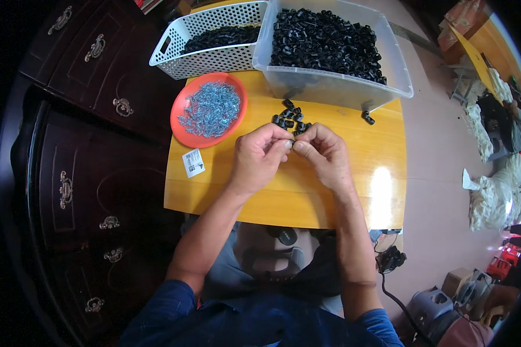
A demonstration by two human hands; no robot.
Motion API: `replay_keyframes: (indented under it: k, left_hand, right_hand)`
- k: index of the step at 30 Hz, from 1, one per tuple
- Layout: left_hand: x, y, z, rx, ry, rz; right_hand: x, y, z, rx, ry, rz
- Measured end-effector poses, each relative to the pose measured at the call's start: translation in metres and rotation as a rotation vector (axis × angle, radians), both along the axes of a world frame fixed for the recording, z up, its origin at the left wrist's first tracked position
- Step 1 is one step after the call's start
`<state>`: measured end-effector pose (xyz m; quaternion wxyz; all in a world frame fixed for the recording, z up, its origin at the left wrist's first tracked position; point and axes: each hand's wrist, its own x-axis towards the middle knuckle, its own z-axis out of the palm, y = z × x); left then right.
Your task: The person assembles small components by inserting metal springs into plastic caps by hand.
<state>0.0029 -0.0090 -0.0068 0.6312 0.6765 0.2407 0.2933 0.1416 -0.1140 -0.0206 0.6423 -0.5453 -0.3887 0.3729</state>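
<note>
My left hand (262, 155) and my right hand (323, 151) meet over the middle of the yellow table (243, 202). Thumbs and forefingers of both are pinched together on a small dark part (292, 142), mostly covered by the fingertips; it looks black, like the pieces around it. Just beyond my fingertips lies a loose group of small black plastic pieces (287, 114). To the left of them sits a round red-orange dish (179, 130) heaped with small shiny metal pieces (211, 109), which look like springs or screws.
A clear plastic bin (324, 87) full of black pieces stands at the table's back, beside a white perforated basket (182, 70) of dark parts. One black piece (367, 117) lies alone at right. A white label card (193, 163) is near the dish. Dark drawers (98, 173) line the left.
</note>
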Motion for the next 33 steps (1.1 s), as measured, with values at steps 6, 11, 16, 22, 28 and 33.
replay_keyframes:
  k: [6, 11, 16, 22, 28, 33]
  left_hand:
    - [-0.003, 0.003, -0.003, 0.075, -0.006, 0.038]
    - [-0.008, 0.011, 0.004, 0.075, -0.013, -0.024]
    - [-0.006, 0.013, 0.016, 0.538, -0.04, -0.04]
    - [-0.01, 0.007, 0.025, 0.476, 0.025, -0.068]
    - [-0.006, 0.009, 0.019, 0.771, 0.062, 0.042]
    - [-0.006, 0.01, 0.015, 0.727, 0.06, 0.032]
  right_hand:
    - [-0.01, 0.006, -0.005, 0.023, 0.081, -0.046]
    - [-0.002, 0.005, 0.006, 0.008, 0.207, 0.05]
    - [-0.002, 0.002, 0.013, -0.123, 0.243, 0.141]
    - [-0.007, 0.006, 0.01, -0.037, 0.475, 0.066]
    - [-0.009, 0.009, 0.005, -0.035, 0.482, 0.088]
    - [-0.009, 0.007, 0.002, -0.061, 0.525, 0.1]
